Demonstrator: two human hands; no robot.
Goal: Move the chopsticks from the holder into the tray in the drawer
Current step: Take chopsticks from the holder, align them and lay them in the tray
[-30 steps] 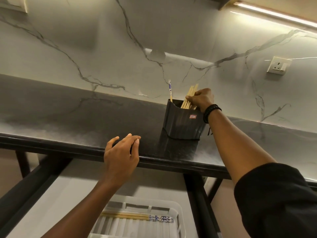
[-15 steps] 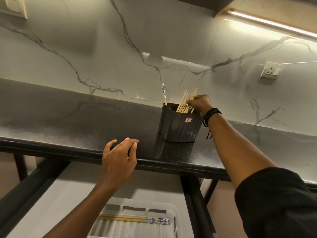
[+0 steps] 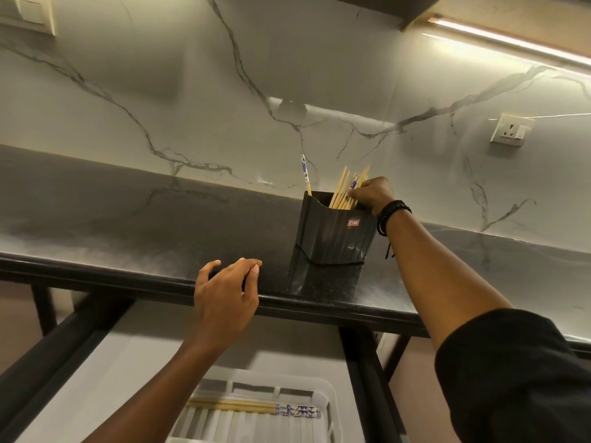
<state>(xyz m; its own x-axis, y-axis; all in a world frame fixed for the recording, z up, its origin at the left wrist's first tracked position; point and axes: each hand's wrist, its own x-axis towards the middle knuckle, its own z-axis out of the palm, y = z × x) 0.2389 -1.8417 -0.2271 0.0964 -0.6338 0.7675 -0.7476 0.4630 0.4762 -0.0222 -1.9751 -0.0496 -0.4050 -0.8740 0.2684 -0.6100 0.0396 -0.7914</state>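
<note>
The dark holder (image 3: 332,238) stands near the tabletop's (image 3: 128,225) front edge, with bare surface open on both sides of it. The right hand (image 3: 372,194) reaches over the holder's right rim, its fingers (image 3: 355,196) curled round the wooden chopsticks (image 3: 343,188) sticking up there. A lone blue-patterned chopstick (image 3: 305,174) leans at the left rim. The left hand (image 3: 227,298) is at the front edge, fingers relaxed and close together, holding nothing; whether it touches the edge is unclear. Below, the white tray (image 3: 324,396), cut off at the bottom, holds a patterned pair (image 3: 256,409).

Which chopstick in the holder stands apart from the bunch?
The lone chopstick at the holder's left corner; the bunch sits right, pinched by the right hand.
</note>
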